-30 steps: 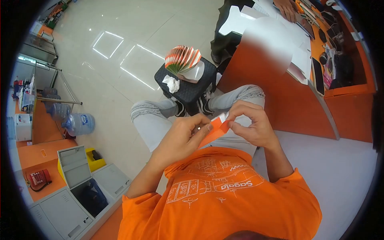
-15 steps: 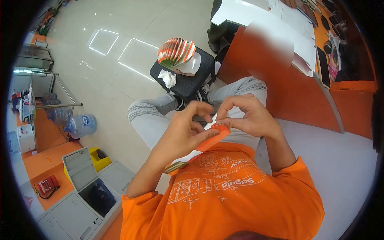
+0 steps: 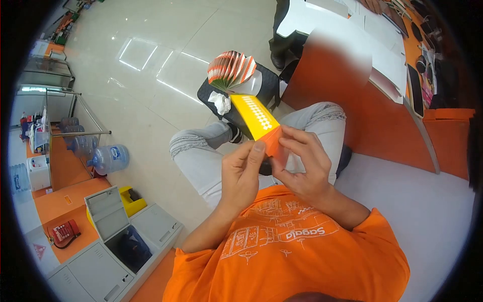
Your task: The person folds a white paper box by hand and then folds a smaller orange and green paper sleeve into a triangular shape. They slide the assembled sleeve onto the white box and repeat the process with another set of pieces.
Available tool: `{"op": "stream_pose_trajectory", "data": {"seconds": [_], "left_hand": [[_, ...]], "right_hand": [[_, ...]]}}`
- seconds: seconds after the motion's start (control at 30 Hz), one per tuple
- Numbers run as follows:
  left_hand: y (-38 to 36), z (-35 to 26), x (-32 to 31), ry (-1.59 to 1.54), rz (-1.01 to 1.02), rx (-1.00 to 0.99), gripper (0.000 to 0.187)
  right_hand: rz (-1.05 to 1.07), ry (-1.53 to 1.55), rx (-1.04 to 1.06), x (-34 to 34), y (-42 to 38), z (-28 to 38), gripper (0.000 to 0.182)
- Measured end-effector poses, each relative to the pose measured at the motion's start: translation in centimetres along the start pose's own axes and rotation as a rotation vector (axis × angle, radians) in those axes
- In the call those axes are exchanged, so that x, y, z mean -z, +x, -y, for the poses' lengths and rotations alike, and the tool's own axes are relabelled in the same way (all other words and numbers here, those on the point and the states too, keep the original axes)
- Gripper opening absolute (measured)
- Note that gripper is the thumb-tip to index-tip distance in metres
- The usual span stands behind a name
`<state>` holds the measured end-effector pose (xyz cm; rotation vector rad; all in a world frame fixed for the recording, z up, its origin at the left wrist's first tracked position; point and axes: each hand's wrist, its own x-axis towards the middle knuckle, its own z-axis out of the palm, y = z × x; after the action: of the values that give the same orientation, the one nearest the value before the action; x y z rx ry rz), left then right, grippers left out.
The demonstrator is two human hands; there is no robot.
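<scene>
My left hand [image 3: 241, 173] pinches the lower left edge of a folded piece of printed paper [image 3: 255, 118] between thumb and fingers. My right hand [image 3: 308, 163] grips the same paper at its right corner. One long face is yellow with a white pattern and points away from me; the folded end between my hands is orange. Beyond my hands, a fan of pleated orange, white and green paper [image 3: 231, 69] rests on a black woven stool [image 3: 269, 90]. A crumpled white tissue [image 3: 219, 102] lies beside the fan.
To the right stands a desk with a white top [image 3: 322, 20] and an orange-red panel [image 3: 322, 90]. On the left are water bottles [image 3: 109, 158], a fire extinguisher [image 3: 65, 232], a yellow container [image 3: 132, 204] and grey lockers [image 3: 95, 261], one with its door raised. A dark shoe [image 3: 277, 61] shows near the desk.
The folded paper has been turned and raised, so its yellow face now shows and it points away from me. My left hand has shifted to its near end; both hands still hold it.
</scene>
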<state>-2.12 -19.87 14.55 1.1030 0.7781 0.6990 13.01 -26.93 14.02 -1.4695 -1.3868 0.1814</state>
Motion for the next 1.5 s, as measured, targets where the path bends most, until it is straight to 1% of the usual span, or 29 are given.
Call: {"op": "stream_pose_trajectory", "data": {"seconds": [0.03,0.07,0.1,0.13,0.17,0.2,0.23,0.27,0.3,0.33,0.37,0.43,0.47,0.53,0.57,0.63,0.67,0.7,0.77,0.8,0.9,0.97,1.07,1.17,1.23,1.3,1.4,1.47,1.5], "left_hand": [[0.2,0.2,-0.2,-0.042,-0.015,-0.018,0.024],[0.4,0.3,-0.2,-0.085,-0.03,-0.036,0.025],[0.7,0.4,0.0,-0.086,-0.026,-0.035,0.025],[0.9,0.5,0.2,0.005,-0.009,-0.127,0.022],[1.0,0.7,0.5,0.098,0.007,-0.22,0.019],[1.2,1.0,0.6,0.096,0.007,-0.221,0.019],[1.4,1.3,0.8,0.083,0.023,-0.257,0.014],[1.5,1.5,0.9,0.07,0.038,-0.293,0.011],[1.4,1.5,0.7,0.07,0.037,-0.292,0.011],[1.3,1.5,0.2,0.075,0.0,-0.284,0.01],[1.3,1.5,0.0,0.081,-0.038,-0.279,0.011],[1.5,1.1,-0.1,0.137,-0.052,-0.323,0.011],[1.5,0.9,-0.2,0.193,-0.067,-0.364,0.011],[1.6,0.9,-0.6,0.242,-0.088,-0.409,0.008],[1.6,0.8,-0.7,0.292,-0.108,-0.452,0.005],[1.3,-0.2,-1.0,0.308,-0.073,-0.4,0.007],[1.3,-0.6,-1.0,0.322,-0.038,-0.351,0.009],[1.2,-1.0,-0.8,0.322,-0.035,-0.354,0.009],[1.0,-1.5,0.0,0.464,0.077,-0.372,0.013],[0.9,-1.5,0.0,0.464,0.079,-0.367,0.013],[1.4,-1.5,0.3,0.388,0.086,-0.397,0.011],[1.5,-1.6,0.6,0.282,0.125,-0.371,0.013],[1.9,-1.6,1.0,0.246,0.186,-0.396,0.015],[2.1,-1.9,1.2,0.252,0.225,-0.372,0.017],[2.4,-1.4,1.2,0.248,0.217,-0.404,0.018],[2.5,-1.4,1.2,0.242,0.214,-0.431,0.019],[2.6,-2.8,1.3,0.276,0.181,-0.371,0.019],[2.7,-3.4,1.4,0.24,0.297,-0.381,0.021],[2.9,-3.4,1.4,0.24,0.297,-0.382,0.021]], "right_hand": [[-0.017,-0.059,0.047,0.1,0.2,-0.1,0.038],[-0.021,-0.063,0.045,0.0,0.2,-0.5,0.038],[-0.023,-0.017,0.017,0.0,0.1,-1.0,0.032],[-0.023,0.029,-0.011,0.1,-0.1,-1.3,0.026],[-0.022,0.027,-0.013,0.4,-0.2,-1.3,0.026],[-0.006,0.169,-0.174,0.7,-0.1,-1.3,0.02],[0.01,0.312,-0.335,0.9,0.0,-1.3,0.015],[0.012,0.312,-0.333,1.0,0.2,-1.5,0.015],[0.016,0.413,-0.341,1.0,0.5,-1.8,0.013],[0.02,0.514,-0.349,1.0,0.6,-1.9,0.011],[0.02,0.514,-0.347,1.2,0.8,-2.0,0.011],[0.061,0.627,-0.437,1.6,1.2,-1.8,0.013],[0.061,0.626,-0.438,1.7,1.4,-1.7,0.013],[0.078,0.525,-0.267,1.9,1.9,-1.3,0.014],[0.079,0.527,-0.267,1.9,2.1,-1.3,0.014],[0.111,0.335,-0.082,2.1,2.5,-1.4,0.014],[0.108,0.332,-0.079,2.2,2.6,-1.3,0.014],[0.09,0.341,-0.085,2.4,2.6,-1.3,0.013],[0.071,0.351,-0.094,2.6,2.7,-1.2,0.012],[0.085,0.372,-0.107,2.8,2.7,-1.1,0.012],[0.089,0.396,-0.099,2.8,2.6,-1.0,0.012],[0.08,0.401,-0.085,2.7,2.6,-0.9,0.011],[0.105,0.388,-0.097,3.1,2.9,-0.6,0.01],[0.178,0.429,-0.134,3.7,3.3,-0.7,0.009],[0.289,0.418,-0.161,4.3,3.7,-0.5,0.01],[0.304,0.43,-0.185,4.5,4.2,-0.3,0.011],[0.322,0.458,-0.222,5.1,4.2,-0.2,0.013],[0.329,0.476,-0.235,5.5,4.3,-0.3,0.014],[0.329,0.519,-0.243,5.5,4.1,-0.3,0.016]]}}
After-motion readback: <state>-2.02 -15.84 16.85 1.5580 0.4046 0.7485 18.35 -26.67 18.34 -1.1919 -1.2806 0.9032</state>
